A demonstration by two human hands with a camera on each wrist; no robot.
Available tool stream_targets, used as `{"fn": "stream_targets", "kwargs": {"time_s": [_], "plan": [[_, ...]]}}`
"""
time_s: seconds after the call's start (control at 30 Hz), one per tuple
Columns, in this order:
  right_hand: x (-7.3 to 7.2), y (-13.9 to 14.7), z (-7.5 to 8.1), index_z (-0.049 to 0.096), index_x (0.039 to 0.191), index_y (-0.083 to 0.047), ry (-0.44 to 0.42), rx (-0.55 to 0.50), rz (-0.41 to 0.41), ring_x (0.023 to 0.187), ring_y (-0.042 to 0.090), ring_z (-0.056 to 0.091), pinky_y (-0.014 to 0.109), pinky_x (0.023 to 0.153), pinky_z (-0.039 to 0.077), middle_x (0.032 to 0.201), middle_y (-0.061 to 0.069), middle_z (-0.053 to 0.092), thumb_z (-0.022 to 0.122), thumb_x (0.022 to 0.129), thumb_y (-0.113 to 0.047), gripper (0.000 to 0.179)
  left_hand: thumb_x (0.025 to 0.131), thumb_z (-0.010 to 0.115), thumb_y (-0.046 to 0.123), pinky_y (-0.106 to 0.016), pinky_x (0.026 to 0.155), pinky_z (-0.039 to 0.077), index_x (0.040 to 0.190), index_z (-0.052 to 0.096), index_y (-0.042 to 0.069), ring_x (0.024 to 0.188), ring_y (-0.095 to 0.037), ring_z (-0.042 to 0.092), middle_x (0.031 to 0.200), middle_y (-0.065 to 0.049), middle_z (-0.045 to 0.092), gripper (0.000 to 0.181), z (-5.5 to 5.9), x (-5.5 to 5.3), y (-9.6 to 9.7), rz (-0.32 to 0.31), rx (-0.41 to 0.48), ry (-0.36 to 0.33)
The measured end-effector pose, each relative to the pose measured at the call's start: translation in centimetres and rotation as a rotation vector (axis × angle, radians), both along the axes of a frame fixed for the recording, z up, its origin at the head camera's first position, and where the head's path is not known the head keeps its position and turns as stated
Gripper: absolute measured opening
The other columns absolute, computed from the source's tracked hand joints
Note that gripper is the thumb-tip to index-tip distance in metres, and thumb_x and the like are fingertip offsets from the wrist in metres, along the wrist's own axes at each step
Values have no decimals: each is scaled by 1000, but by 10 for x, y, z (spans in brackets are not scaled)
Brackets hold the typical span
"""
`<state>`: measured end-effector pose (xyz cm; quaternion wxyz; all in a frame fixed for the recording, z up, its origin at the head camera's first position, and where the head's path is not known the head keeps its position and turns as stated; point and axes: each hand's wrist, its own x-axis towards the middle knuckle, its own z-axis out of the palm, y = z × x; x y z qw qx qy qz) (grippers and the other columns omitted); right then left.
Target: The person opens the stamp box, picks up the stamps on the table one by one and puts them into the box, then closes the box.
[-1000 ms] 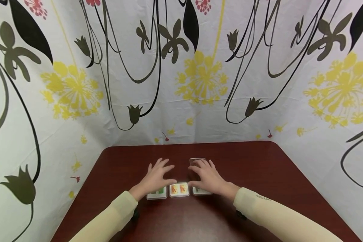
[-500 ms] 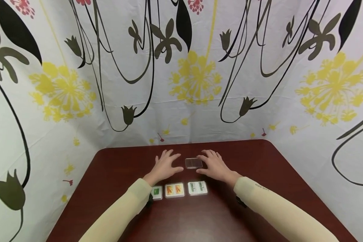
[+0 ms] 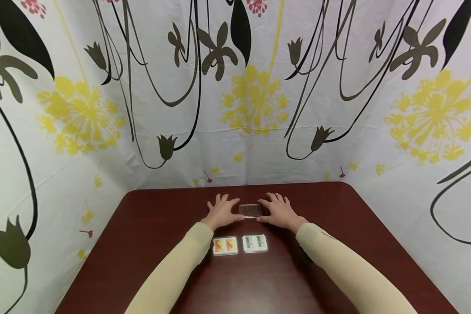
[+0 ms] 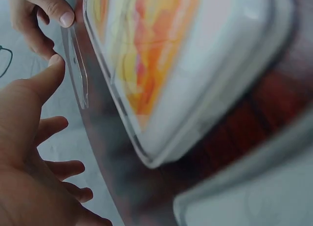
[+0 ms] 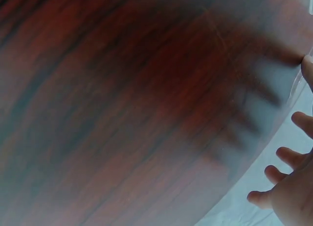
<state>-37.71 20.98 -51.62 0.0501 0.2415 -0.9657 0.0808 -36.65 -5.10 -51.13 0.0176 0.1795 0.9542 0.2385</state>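
A flat clear plastic case (image 3: 250,211) lies toward the far side of the table, between my two hands. My left hand (image 3: 221,212) is at its left side with fingers spread and thumb at the near left corner; the left wrist view shows the thumb (image 4: 55,64) right at the edge of the clear case (image 4: 76,64). On the other side my right hand (image 3: 279,212) has its fingers spread and its thumb by the near right corner. Nearer me lie a clear case with two orange pictures (image 3: 225,246) and one with two green pictures (image 3: 255,244).
The dark red wooden table (image 3: 243,279) has rounded far corners. A white curtain (image 3: 204,165) with printed flowers hangs behind and at both sides. In the left wrist view, part of another pale case (image 4: 254,187) shows at the lower right.
Both hands have reached forward from over the row of cases to the far clear case and closed in on its sides. My left sleeve now covers the leftmost case with the green picture.
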Motion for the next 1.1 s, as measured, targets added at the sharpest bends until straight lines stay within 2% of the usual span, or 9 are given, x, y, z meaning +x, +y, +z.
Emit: {"fn": "stream_targets", "kwargs": {"time_s": [0.17,0.3,0.63,0.9,1.1], "plan": [[-2,-3,-2,51,150,-20,-56,3,-6,140,48,29,76,104,23,157,21,32,65,90,-62,75,88,71,59,-79,105,7,152,48,24,148,-52,6,162,-21,25,77,-3,-3,0,16,-80,-25],[-4,-3,-1,53,149,-23,-76,0,-10,141,47,28,76,104,22,158,20,32,65,90,-63,72,89,68,59,-79,105,7,153,46,25,148,-52,5,163,-20,22,76,-6,-3,1,10,-121,-37],[-2,0,-4,59,144,-26,-80,-51,-2,140,47,31,74,105,24,155,19,37,68,89,-59,65,90,73,50,-81,104,8,141,62,23,147,-54,7,160,-21,29,59,-5,0,4,16,-55,-12],[-1,1,-13,59,144,-24,-40,-69,20,141,44,30,74,106,23,156,17,36,67,91,-57,63,90,74,44,-80,105,8,137,65,19,147,-53,8,159,-22,29,54,-3,0,6,0,-44,-14],[-2,1,-11,60,143,-24,-29,-43,53,143,45,28,72,106,24,158,18,33,65,93,-55,59,92,74,43,-78,106,7,137,65,18,148,-51,6,161,-19,28,52,-2,0,6,-12,-29,-42]]}}
